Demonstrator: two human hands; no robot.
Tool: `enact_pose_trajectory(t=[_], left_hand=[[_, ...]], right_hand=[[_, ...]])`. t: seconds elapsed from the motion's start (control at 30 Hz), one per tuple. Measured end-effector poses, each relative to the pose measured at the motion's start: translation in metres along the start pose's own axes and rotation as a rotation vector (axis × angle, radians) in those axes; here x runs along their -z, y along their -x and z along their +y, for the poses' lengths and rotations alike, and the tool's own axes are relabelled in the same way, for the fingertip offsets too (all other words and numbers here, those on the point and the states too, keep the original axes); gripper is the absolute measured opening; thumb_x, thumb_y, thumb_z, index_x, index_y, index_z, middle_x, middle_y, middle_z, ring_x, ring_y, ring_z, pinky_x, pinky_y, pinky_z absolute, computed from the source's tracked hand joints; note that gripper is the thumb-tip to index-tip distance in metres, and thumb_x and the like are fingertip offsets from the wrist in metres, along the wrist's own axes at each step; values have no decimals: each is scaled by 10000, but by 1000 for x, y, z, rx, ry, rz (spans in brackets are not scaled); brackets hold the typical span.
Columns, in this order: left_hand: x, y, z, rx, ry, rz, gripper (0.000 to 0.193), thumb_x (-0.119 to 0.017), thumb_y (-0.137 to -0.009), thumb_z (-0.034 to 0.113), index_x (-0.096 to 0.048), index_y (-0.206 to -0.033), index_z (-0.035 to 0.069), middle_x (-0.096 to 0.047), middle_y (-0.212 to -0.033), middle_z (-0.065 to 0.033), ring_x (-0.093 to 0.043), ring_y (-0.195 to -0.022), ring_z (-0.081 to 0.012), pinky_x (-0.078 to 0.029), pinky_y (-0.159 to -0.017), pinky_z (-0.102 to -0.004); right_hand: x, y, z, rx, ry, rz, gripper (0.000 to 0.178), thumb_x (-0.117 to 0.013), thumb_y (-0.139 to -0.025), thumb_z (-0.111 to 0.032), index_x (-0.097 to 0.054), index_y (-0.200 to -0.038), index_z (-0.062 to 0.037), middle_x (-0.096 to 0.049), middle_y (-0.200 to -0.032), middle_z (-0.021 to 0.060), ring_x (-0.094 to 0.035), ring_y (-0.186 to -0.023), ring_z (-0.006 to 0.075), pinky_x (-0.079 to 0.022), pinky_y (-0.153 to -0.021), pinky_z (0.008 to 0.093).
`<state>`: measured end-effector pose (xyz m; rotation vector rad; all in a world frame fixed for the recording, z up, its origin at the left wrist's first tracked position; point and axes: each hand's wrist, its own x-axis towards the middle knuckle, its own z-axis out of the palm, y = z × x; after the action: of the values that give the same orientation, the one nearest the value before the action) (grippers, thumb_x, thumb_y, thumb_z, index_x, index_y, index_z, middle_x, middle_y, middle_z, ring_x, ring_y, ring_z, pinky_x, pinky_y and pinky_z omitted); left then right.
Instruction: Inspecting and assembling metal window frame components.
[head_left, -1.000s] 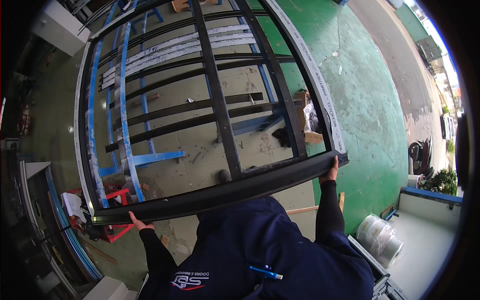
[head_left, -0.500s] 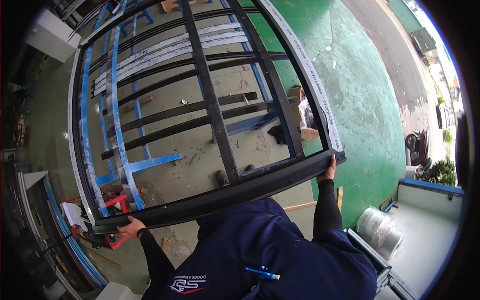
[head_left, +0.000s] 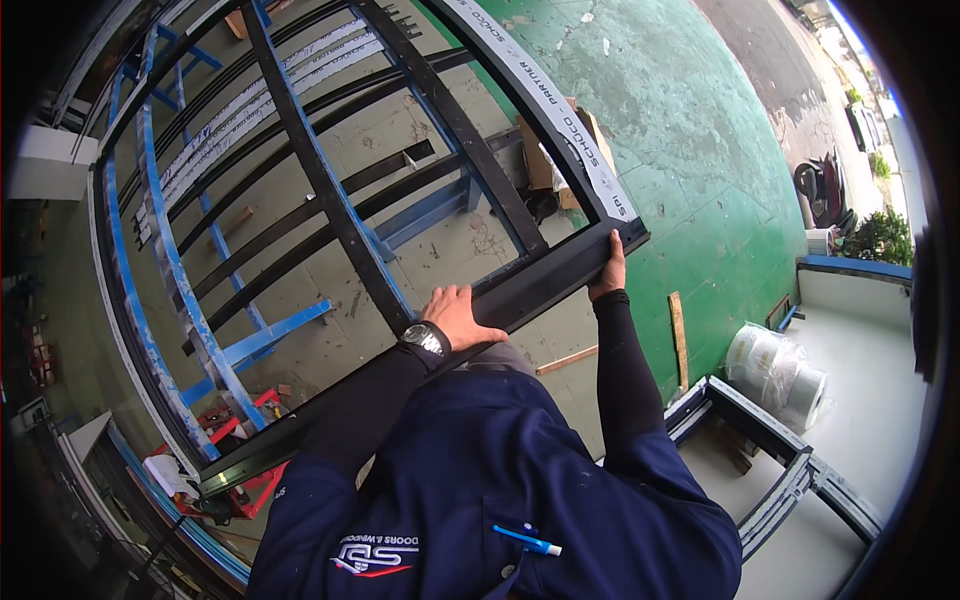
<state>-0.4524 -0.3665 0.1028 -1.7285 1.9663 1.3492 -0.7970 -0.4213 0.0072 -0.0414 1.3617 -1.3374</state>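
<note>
A large black window frame [head_left: 545,275], with white printed protective tape on its side bars, lies across blue trestle stands. My left hand [head_left: 460,318], a metal watch at its wrist, grips the middle of the near rail. Its fingers bend over the far side, and the thumb stretches along the near side. At the rail's right-hand corner my right hand [head_left: 609,270] is closed around the frame end; part of its fingers is hidden beneath. Inside the frame's outline show black crossbars [head_left: 310,190] and blue supports [head_left: 185,300].
An open cardboard box [head_left: 545,160] stands on the floor beyond the right side. Wrapped white rolls [head_left: 775,375] and another black frame [head_left: 770,440] are at the right. Below the frame's left corner sits a red tool holder [head_left: 250,495]. A wooden strip [head_left: 678,335] lies on green floor.
My left hand has moved from the left corner to the middle of the near rail. My right hand keeps its corner. The frame now appears farther left and more slanted.
</note>
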Motion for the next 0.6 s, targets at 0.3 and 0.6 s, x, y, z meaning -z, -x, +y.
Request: enact_pose_trajectory(t=[0.3, 0.6], left_hand=[[-23, -5, 21, -53, -105, 123, 1034, -860, -642, 495, -454, -1402, -76, -500, -1447, -299, -496, -1363, -441, -413, -1170, -494], [-27, -8, 19, -44, -78, 215, 947, -876, -607, 477, -502, -1283, -71, -612, -1273, -290, -606, -1216, -451, -496, -1068, -492]], right_hand=[[-3, -2, -10, 3, -1, 84, 604, -760, -921, -544, -666, -1283, -70, -733, -1175, 65, -713, -1036, 225, -575, -940, 406], [-13, -2, -15, -36, 18, 67, 597, -748, -933, -549, -669, -1286, -74, -722, -1215, 66, -698, -1073, 229, -557, -974, 409]])
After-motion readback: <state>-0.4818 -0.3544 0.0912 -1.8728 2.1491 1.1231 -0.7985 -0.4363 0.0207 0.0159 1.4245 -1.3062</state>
